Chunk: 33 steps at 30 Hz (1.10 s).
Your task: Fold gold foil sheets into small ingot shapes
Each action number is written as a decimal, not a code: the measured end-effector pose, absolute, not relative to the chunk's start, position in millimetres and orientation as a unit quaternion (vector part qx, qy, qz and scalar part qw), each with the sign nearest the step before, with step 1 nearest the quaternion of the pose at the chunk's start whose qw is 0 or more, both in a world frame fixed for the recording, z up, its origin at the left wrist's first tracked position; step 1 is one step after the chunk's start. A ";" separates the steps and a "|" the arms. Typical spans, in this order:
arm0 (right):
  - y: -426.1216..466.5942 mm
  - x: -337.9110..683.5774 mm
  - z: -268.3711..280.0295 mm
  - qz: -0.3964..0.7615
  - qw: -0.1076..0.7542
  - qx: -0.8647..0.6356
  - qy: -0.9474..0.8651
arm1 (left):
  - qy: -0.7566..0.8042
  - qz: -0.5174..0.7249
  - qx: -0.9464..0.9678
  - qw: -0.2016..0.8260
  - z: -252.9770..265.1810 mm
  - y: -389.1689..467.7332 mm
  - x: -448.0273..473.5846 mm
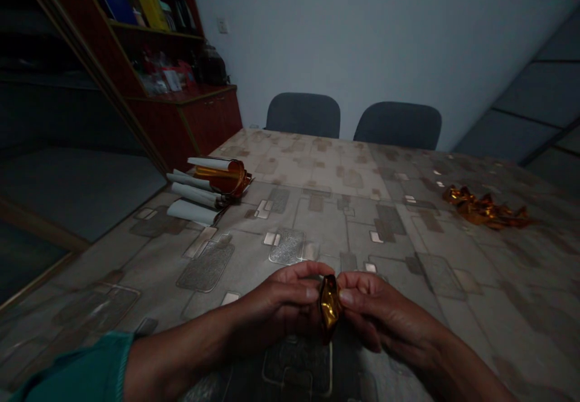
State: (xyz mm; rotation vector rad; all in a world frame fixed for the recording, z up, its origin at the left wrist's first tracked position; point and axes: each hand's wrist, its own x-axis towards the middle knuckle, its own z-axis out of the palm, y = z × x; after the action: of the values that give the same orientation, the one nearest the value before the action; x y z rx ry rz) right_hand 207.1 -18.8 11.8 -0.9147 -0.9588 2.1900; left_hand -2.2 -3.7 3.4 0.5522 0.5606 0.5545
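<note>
Between my two hands, above the near part of the table, is a small folded piece of shiny gold foil paper. My left hand pinches its left side between thumb and fingers. From the other side, the thumb and forefinger of my right hand close on its right edge. Several folded gold foil pieces lie in a row on the right of the table. Curled sheets of gold foil paper with pale backs are stacked at the left edge.
A patterned cloth covers the table. Two dark chairs stand at its far side by the wall. To the left is a reddish wooden cabinet with loaded shelves.
</note>
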 end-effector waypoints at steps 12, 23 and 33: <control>-17.8 207.2 14.4 0.789 0.328 -0.351 -0.382 | 0.256 0.275 0.266 0.887 -0.4 -3.1 -1.3; -18.4 202.6 13.9 0.687 0.416 -0.386 -0.453 | 0.262 0.303 0.285 0.871 -2.7 -4.7 1.0; -27.6 192.7 37.9 0.489 0.432 -0.437 -0.619 | 0.264 0.331 0.301 0.854 3.0 -4.1 2.3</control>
State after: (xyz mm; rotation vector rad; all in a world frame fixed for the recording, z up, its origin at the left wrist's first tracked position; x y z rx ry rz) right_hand 192.7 -27.6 37.9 -1.0893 -1.5421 1.2197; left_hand 2.3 -4.1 3.0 0.6336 0.5551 0.6961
